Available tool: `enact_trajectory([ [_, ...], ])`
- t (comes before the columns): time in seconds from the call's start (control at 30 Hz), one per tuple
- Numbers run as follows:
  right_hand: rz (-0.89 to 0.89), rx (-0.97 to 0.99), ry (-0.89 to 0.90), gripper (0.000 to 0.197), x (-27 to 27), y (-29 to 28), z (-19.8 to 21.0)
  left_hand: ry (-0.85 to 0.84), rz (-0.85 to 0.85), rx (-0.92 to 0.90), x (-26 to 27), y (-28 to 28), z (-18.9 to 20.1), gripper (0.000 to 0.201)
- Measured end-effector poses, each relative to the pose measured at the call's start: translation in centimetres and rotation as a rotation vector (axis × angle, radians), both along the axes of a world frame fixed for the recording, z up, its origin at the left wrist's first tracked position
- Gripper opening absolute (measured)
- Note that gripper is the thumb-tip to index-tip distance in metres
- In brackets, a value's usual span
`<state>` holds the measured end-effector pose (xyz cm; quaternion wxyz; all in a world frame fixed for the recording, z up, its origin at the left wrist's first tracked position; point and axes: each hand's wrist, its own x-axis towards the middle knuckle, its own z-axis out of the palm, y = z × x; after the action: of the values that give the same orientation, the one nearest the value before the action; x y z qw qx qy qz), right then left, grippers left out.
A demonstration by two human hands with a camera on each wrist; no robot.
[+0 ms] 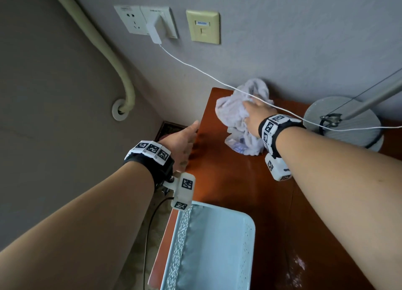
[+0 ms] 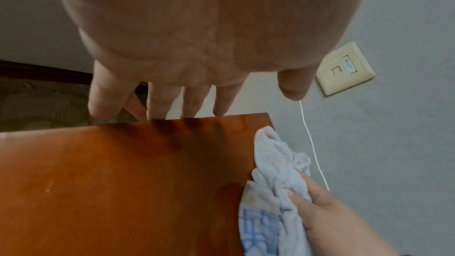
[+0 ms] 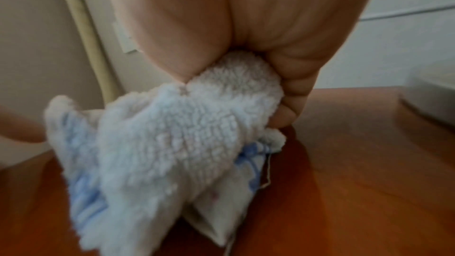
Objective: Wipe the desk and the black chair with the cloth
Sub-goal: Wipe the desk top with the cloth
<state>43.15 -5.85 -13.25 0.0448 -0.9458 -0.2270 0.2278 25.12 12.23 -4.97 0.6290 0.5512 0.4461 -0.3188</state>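
Observation:
A crumpled pale blue-white cloth [image 1: 237,117] lies on the far left corner of the reddish-brown desk [image 1: 230,181]. My right hand [image 1: 255,115] grips the cloth [image 3: 184,139] in a bunch and holds it against the desk top [image 3: 369,163]. My left hand [image 1: 185,141] hovers at the desk's left edge with straight fingers [image 2: 157,102] and holds nothing. The left wrist view shows the cloth [image 2: 278,168] and the right hand [image 2: 327,213] at the desk [image 2: 110,182] corner. No black chair is in view.
A pale blue perforated basket [image 1: 248,242] stands at the near left of the desk. A round grey lamp base [image 1: 356,128] sits at the back right. A white charger cable [image 1: 195,69] runs from the wall socket [image 1: 148,22] across above the cloth. A beige pipe [image 1: 104,50] runs down the wall.

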Motion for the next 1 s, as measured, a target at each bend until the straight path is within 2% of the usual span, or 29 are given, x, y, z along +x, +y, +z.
enact_trajectory([
  [0.07, -0.104, -0.025, -0.037, 0.059, 0.4, -1.3, 0.1, 0.017, 0.011, 0.003, 0.6, -0.5, 0.4, 0.084],
  [0.2, -0.328, -0.022, -0.025, 0.064, -1.2, -4.2, 0.1, 0.062, 0.004, 0.038, 1.2, -0.4, -0.3, 0.098],
  [0.27, -0.399, -0.006, 0.039, 0.063, -2.6, -5.3, 0.3, 0.067, 0.0, 0.02, 1.4, -0.5, -0.2, 0.112],
  [0.33, -0.439, 0.013, 0.069, 0.057, -4.2, -6.2, 0.6, 0.043, 0.008, 0.037, 1.7, -0.8, -0.9, 0.136],
  [0.37, -0.446, 0.024, 0.064, 0.054, -5.1, -6.7, 0.7, 0.034, 0.022, 0.067, 1.7, -0.9, -1.4, 0.136],
  [0.47, -0.455, 0.051, 0.05, 0.05, -7.9, -7.6, 0.9, -0.02, 0.09, 0.149, 1.5, -1.6, -2.2, 0.111],
  [0.73, -0.517, 0.053, 0.082, 0.05, -15.3, -9.2, 0.9, -0.079, 0.102, 0.188, 0.9, -1.9, -1.9, 0.085],
  [0.87, -0.507, 0.003, 0.086, 0.051, -13.7, -8.0, 1.0, -0.042, 0.112, 0.153, 1.2, -0.9, -1.1, 0.074],
  [1.0, -0.355, -0.048, 0.042, 0.056, -9.6, -5.1, 0.4, 0.012, 0.052, 0.038, 1.2, 1.3, -1.5, 0.086],
])
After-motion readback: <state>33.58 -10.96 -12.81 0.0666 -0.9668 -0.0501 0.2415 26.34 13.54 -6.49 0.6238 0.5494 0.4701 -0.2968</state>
